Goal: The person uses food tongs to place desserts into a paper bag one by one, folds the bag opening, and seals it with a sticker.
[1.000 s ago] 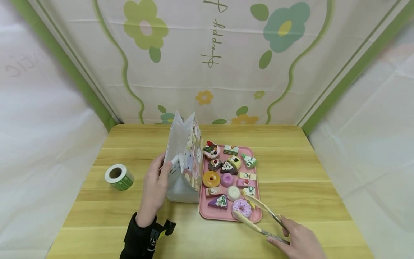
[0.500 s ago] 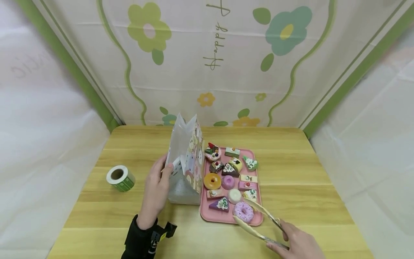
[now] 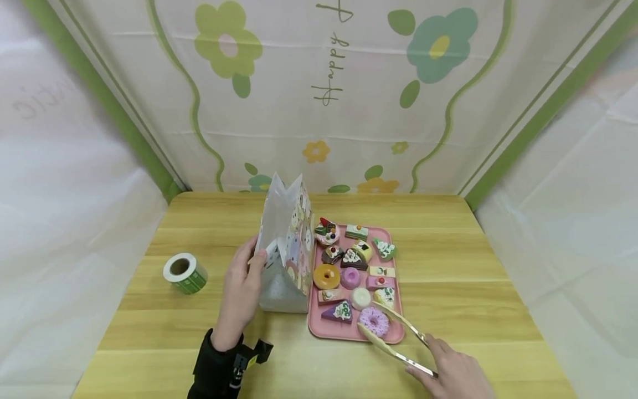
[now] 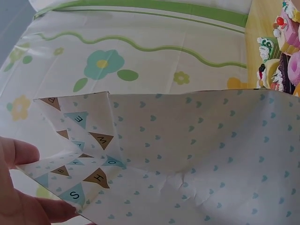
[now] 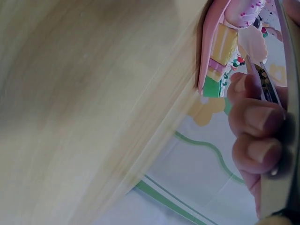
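A patterned paper bag (image 3: 286, 249) stands upright on the wooden table (image 3: 448, 288), left of a pink tray (image 3: 396, 335) holding several toy cakes and doughnuts. My left hand (image 3: 242, 288) grips the bag's left side; in the left wrist view its thumb and fingers (image 4: 18, 187) pinch the folded gusset of the bag (image 4: 187, 154). My right hand (image 3: 456, 374) holds cream tongs (image 3: 394, 332), whose two tips straddle a pink sprinkled doughnut (image 3: 374, 320) at the tray's near right corner. The right wrist view shows fingers (image 5: 255, 136) curled on the metal tongs handle (image 5: 286, 84).
A green roll of stickers (image 3: 183, 272) lies on the table to the far left. A flowered cloth backdrop (image 3: 324, 94) rises behind the table's far edge. White sheeting hangs on both sides. Bare tabletop lies right of the tray.
The tongs' tips have closed in a little around the pink doughnut, and my right hand has shifted slightly left. The left hand keeps its hold on the bag.
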Motion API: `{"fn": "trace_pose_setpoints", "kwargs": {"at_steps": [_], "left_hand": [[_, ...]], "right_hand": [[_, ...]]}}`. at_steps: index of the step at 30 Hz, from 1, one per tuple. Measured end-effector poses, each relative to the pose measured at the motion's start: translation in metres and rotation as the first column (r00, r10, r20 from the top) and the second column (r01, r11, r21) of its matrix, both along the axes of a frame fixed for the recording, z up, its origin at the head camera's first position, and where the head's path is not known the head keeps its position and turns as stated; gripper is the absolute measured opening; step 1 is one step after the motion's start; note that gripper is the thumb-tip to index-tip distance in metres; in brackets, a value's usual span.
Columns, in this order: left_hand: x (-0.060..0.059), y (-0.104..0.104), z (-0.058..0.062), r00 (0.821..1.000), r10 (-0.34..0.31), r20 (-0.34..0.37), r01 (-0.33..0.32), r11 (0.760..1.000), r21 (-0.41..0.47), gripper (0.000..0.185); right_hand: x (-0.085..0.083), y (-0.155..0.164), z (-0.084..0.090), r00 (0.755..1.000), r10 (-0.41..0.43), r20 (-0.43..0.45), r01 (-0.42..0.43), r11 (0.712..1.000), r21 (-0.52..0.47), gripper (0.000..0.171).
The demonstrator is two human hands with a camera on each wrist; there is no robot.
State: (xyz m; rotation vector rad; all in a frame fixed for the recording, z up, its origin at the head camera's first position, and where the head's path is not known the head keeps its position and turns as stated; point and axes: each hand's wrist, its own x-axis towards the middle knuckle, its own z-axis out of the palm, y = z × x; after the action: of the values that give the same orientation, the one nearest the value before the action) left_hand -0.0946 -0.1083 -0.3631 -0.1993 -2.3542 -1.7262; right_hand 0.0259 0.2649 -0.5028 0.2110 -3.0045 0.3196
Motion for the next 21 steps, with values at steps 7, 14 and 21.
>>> {"fn": "trace_pose_setpoints", "kwargs": {"at_steps": [7, 14, 21], "left_hand": [[-0.005, -0.005, -0.012, 1.0, -0.005, -0.011, 0.005, 1.0, 0.0, 0.038], [-0.001, -0.004, -0.005, 1.0, 0.003, -0.008, -0.003, 1.0, -0.013, 0.039], [0.007, 0.002, 0.013, 1.0, 0.01, 0.0, -0.01, 1.0, -0.01, 0.038]], "right_hand": [[0.001, 0.002, 0.002, 1.0, -0.022, -0.01, 0.021, 0.998, -0.063, 0.065], [-0.011, 0.005, 0.013, 0.983, 0.002, -0.186, -0.029, 0.989, -0.144, 0.042], [-0.032, 0.0, 0.036, 0.969, 0.001, -0.245, -0.044, 0.984, -0.172, 0.04]]}}
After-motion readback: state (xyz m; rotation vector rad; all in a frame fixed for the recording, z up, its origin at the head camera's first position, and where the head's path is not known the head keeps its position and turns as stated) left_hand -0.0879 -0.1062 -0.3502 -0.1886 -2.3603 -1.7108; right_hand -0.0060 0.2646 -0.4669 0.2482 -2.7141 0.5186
